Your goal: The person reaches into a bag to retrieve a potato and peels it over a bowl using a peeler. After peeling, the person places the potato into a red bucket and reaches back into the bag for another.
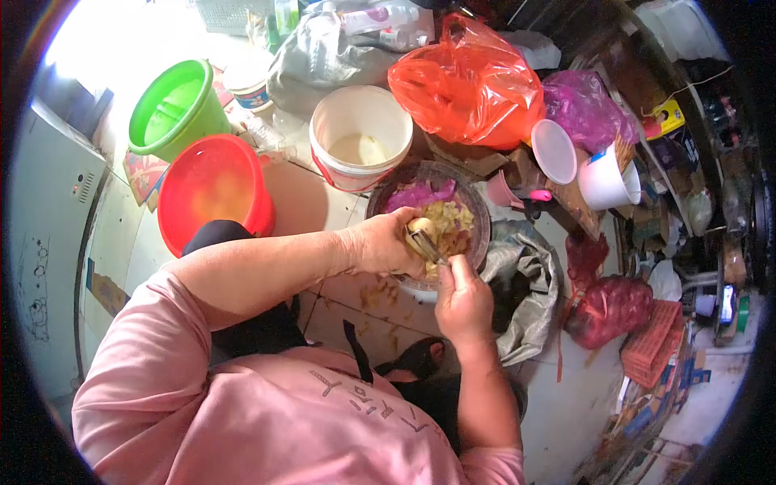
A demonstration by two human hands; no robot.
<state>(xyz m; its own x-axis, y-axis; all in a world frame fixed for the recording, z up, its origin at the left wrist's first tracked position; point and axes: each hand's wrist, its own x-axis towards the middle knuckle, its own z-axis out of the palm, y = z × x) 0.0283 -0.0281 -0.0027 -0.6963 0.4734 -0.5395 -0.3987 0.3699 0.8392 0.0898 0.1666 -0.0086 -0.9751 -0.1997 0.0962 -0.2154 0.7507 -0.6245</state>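
My left hand [386,242] is wrapped round a pale, peeled-looking potato [419,225]. In my right hand [465,301] is a metal peeler [428,246], its blade against or just over the potato; contact cannot be told exactly. Both hands are above a dark round basin [483,236] on the floor. Inside it lie yellowish peelings [449,220] and a piece of purple plastic [420,194]. My left hand hides part of the potato, and the peeler's handle is mostly covered by my right fingers.
A white bucket [320,133] stands behind the basin, with a red bucket [263,212] of cloudy water and a green bucket [212,121] to the left. Behind are red plastic bags [473,85]. A silvery sack [529,323] and a net bag [612,309] lie right. Scraps dot the tiles.
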